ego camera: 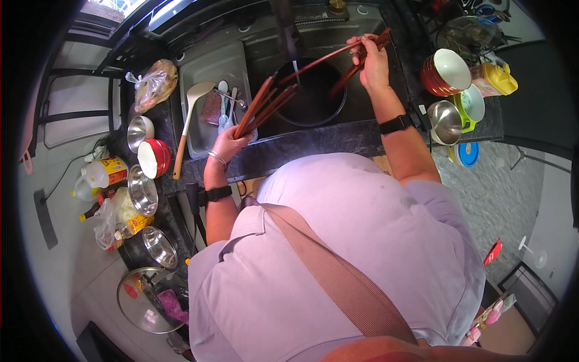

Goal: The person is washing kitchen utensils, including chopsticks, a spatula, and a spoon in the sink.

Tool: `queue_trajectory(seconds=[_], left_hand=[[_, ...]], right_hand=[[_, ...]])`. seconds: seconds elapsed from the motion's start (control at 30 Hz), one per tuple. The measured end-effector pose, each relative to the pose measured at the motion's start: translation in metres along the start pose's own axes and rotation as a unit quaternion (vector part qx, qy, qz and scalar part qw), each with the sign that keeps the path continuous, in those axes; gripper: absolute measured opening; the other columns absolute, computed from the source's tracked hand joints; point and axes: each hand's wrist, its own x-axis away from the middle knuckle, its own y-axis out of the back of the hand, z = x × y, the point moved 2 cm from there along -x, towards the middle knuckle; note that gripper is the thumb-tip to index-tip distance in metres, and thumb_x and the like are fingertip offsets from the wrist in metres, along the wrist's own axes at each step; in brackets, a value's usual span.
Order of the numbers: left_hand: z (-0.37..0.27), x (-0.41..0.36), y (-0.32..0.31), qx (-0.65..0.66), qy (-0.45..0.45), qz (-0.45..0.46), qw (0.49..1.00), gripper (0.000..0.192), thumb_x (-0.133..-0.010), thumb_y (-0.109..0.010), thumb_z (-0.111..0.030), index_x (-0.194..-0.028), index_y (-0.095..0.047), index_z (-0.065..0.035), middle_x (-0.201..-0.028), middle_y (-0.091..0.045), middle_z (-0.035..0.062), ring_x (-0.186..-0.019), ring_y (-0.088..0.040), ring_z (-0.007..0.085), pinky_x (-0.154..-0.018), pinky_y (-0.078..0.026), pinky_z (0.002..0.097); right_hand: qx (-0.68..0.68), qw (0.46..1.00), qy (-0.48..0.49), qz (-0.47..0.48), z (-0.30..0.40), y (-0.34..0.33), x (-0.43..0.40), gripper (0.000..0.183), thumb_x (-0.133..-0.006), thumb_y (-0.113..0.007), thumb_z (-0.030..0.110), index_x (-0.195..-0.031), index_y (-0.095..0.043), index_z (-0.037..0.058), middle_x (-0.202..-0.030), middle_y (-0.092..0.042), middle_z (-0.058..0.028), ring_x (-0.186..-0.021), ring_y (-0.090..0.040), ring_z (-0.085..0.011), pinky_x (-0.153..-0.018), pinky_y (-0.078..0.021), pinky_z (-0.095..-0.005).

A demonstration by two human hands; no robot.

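Note:
My left hand (230, 142) grips a bundle of reddish-brown chopsticks (260, 106) by their lower ends, at the front edge of the sink. My right hand (373, 61) holds more such chopsticks (353, 70) over the right side of a dark round pot or basin (312, 99) in the sink. One long chopstick slants from the right hand towards the left bundle. Water runs from the faucet (287, 36) into the dark vessel. Left of it, a grey tray (192, 131) holds spoons (223, 104) and a brownish-red mesh cloth (211, 108).
A white spatula with a wooden handle (183, 140) lies across the tray's left edge. Metal bowls (142, 190), a red bowl (156, 158) and a bagged item (156, 86) stand left. Stacked red bowls (445, 72), a steel bowl (445, 122) and a yellow-lidded container (497, 79) stand right.

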Motion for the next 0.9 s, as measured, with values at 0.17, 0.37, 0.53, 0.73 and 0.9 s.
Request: queue_trajectory(seconds=[0.17,0.37,0.53,0.73,0.9], left_hand=[[0.002,0.006,0.008,0.002,0.026,-0.044,0.999,0.022,-0.076,-0.064,-0.012,-0.095,-0.061,-0.0021,-0.072,-0.053,-0.0050,-0.060,-0.044,0.0039,-0.054,-0.037,0.0187],[0.008,-0.003,0.005,-0.005,-0.001,-0.032,0.999,0.021,-0.077,-0.064,-0.016,-0.093,-0.060,-0.0034,-0.063,-0.048,-0.0060,-0.050,-0.040,0.0024,-0.044,-0.031,0.0178],[0.011,0.000,0.006,-0.026,0.003,-0.044,0.999,0.022,-0.076,-0.064,-0.015,-0.095,-0.060,-0.0034,-0.063,-0.049,-0.0063,-0.051,-0.040,0.0020,-0.045,-0.031,0.0175],[0.010,0.003,0.006,-0.004,0.009,-0.057,0.998,0.022,-0.076,-0.064,-0.016,-0.096,-0.062,-0.0050,-0.064,-0.050,-0.0067,-0.050,-0.039,0.0018,-0.044,-0.030,0.0176],[0.016,0.001,0.006,-0.009,0.010,-0.062,0.998,0.022,-0.076,-0.064,-0.016,-0.095,-0.062,-0.0053,-0.063,-0.050,-0.0068,-0.049,-0.039,0.0017,-0.043,-0.030,0.0173]], right_hand=[[0.160,0.986,0.025,0.024,-0.036,-0.003,0.005,0.006,-0.087,-0.048,0.013,-0.085,-0.050,0.0078,-0.071,-0.057,-0.0030,-0.061,-0.049,-0.0072,-0.053,-0.0372,-0.0194],[0.181,0.980,-0.002,0.085,-0.112,0.002,0.016,0.009,-0.086,-0.051,0.013,-0.081,-0.052,0.0060,-0.075,-0.056,-0.0001,-0.074,-0.052,-0.0087,-0.072,-0.0397,-0.0221],[0.283,0.942,-0.024,0.177,-0.148,0.009,0.035,0.013,-0.087,-0.051,0.015,-0.080,-0.052,0.0035,-0.072,-0.057,-0.0001,-0.069,-0.051,-0.0067,-0.066,-0.0405,-0.0206],[0.488,0.847,0.000,0.211,-0.171,0.039,0.057,0.020,-0.079,-0.059,0.024,-0.082,-0.059,0.0046,-0.070,-0.060,-0.0114,-0.062,-0.058,-0.0240,-0.057,-0.0443,-0.0317],[0.711,0.634,0.107,0.286,-0.167,0.045,0.060,0.025,-0.076,-0.059,0.028,-0.087,-0.063,0.0056,-0.078,-0.061,-0.0160,-0.070,-0.059,-0.0325,-0.061,-0.0459,-0.0373]])
